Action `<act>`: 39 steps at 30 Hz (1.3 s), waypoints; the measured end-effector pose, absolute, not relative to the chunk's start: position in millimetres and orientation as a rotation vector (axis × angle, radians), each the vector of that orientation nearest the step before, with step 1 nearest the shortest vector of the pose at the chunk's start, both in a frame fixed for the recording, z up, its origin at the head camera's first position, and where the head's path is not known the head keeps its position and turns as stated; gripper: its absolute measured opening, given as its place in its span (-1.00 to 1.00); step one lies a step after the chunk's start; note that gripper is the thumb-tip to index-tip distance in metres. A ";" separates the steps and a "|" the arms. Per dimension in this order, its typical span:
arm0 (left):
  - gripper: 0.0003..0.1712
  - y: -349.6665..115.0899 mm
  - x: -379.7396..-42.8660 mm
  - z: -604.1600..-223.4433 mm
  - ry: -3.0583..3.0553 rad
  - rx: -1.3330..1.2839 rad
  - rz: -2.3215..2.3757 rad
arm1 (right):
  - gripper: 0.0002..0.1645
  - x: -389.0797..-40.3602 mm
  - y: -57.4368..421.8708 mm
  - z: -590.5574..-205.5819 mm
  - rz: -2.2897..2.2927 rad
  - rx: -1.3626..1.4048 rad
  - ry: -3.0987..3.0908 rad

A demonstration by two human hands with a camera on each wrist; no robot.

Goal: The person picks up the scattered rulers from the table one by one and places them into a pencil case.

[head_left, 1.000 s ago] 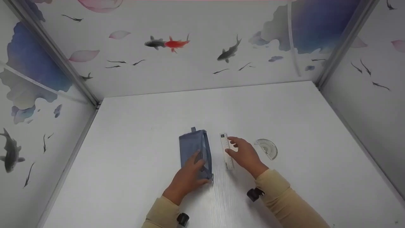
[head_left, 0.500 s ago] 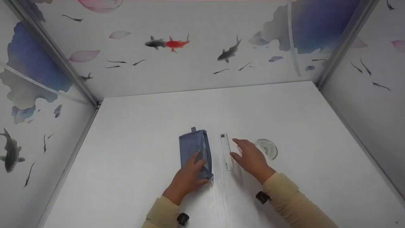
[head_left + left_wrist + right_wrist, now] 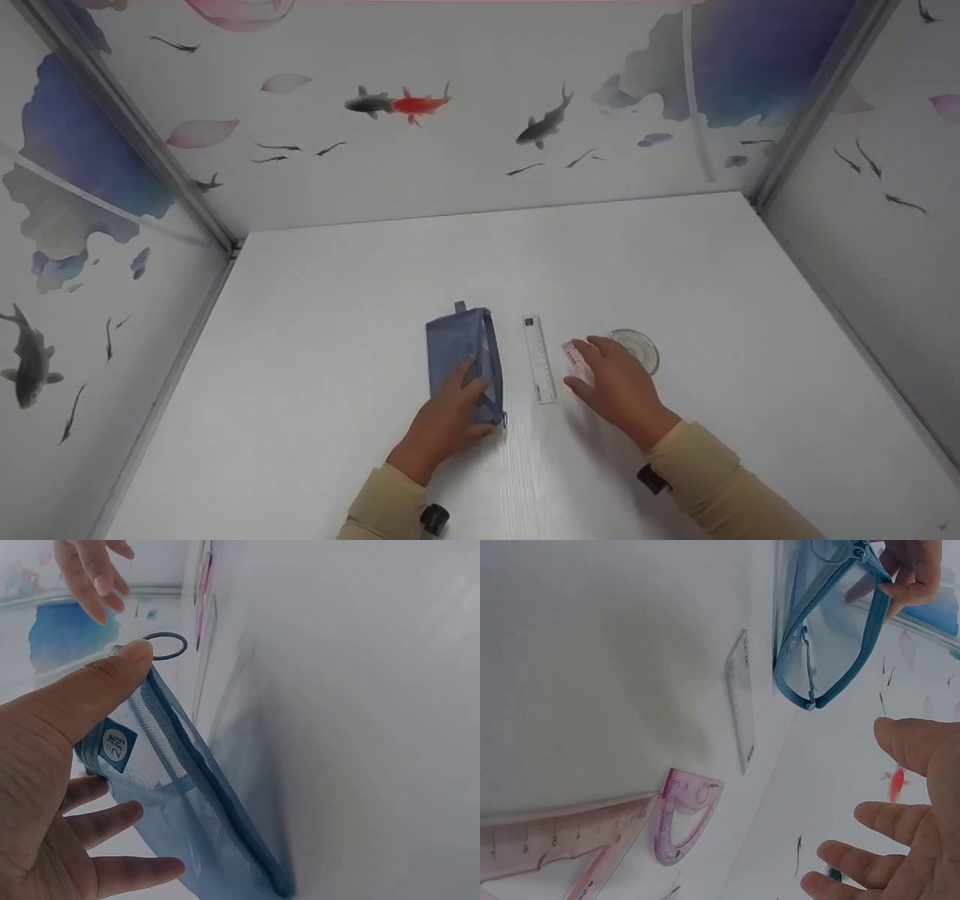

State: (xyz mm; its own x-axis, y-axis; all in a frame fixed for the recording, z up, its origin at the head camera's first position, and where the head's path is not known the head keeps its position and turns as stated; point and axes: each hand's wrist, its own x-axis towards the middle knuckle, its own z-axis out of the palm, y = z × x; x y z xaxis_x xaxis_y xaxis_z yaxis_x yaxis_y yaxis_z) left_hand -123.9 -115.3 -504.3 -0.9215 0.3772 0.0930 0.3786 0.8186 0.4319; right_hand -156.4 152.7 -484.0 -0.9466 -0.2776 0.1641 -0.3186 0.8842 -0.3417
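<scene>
A blue mesh pencil pouch lies on the table with its zipped mouth gaping towards the right. My left hand holds it, the thumb by the zip ring and the fingers on its side. Just right of it lies a clear ruler, apart from both hands. My right hand hovers with loosely bent fingers over a pink set square, partly hidden in the head view. The right wrist view shows two pink pieces: a small set square and a larger-looking one.
A clear protractor lies beside the right hand, partly covered by it. White panels with painted fish stand around the back and sides of the white table.
My right hand has moved right, away from the ruler, and uncovered a pink set square while covering part of the protractor. The left hand and the pouch have stayed put.
</scene>
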 end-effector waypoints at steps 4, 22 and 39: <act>-0.25 -115.4 -123.6 -505.3 -2.998 -0.624 -0.724 | -0.28 -153.8 159.1 -486.4 0.541 0.443 -2.975; -0.28 -115.4 -123.2 -505.8 -3.006 -0.605 -0.772 | -0.21 -142.7 187.8 -488.1 0.570 0.336 -3.012; -0.31 -114.8 -122.7 -509.8 -2.998 -0.611 -0.774 | -0.18 -133.2 213.2 -501.9 0.656 0.292 -3.063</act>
State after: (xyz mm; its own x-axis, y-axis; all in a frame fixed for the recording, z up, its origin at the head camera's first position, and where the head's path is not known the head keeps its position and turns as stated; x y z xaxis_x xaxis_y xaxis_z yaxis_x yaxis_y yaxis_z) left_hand -122.7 -114.8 -509.8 -0.9248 0.3716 0.0815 0.3646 0.8047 0.4685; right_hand -133.2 213.2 -501.9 -0.9827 -0.1818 0.0345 -0.1800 0.8959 -0.4062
